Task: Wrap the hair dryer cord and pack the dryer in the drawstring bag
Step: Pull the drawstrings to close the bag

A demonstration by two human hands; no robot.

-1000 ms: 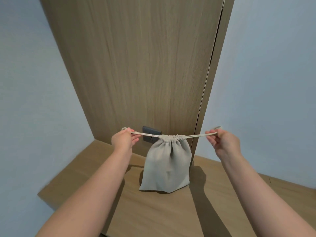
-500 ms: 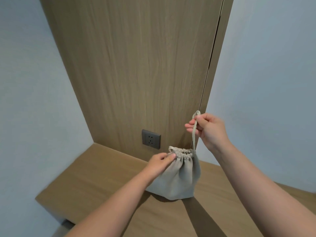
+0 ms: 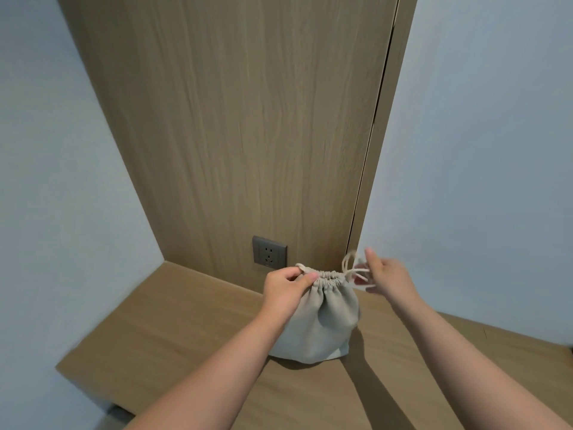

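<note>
**Bag cinched shut, pretty much at the finish line**

So at this point we had the grey drawstring bag (image 3: 319, 321) sitting upright on the wooden shelf (image 3: 173, 333), right in front of the wood wall panel (image 3: 248, 135) and just below the grey wall socket (image 3: 269, 251). The neck of the bag was gathered tight, all bunched up, and the body looked rounded and full. We couldn't actually see the hair dryer or its cord anywhere, so our guess was that both were already inside; nothing was plugged into the socket.

Our left hand (image 3: 286, 285) was pinched closed on the left end of the gathered neck, gripping the fabric and the cord loop there. Our right hand (image 3: 383, 276) was off the right side of the neck with the drawstring loop (image 3: 350, 265) in its fingers, though it was motion-blurred, so how firmly it held was hard to say.

As we read it, wrapping and packing were done. What was left was maybe tying off or tidying the drawstring and letting go.
</note>
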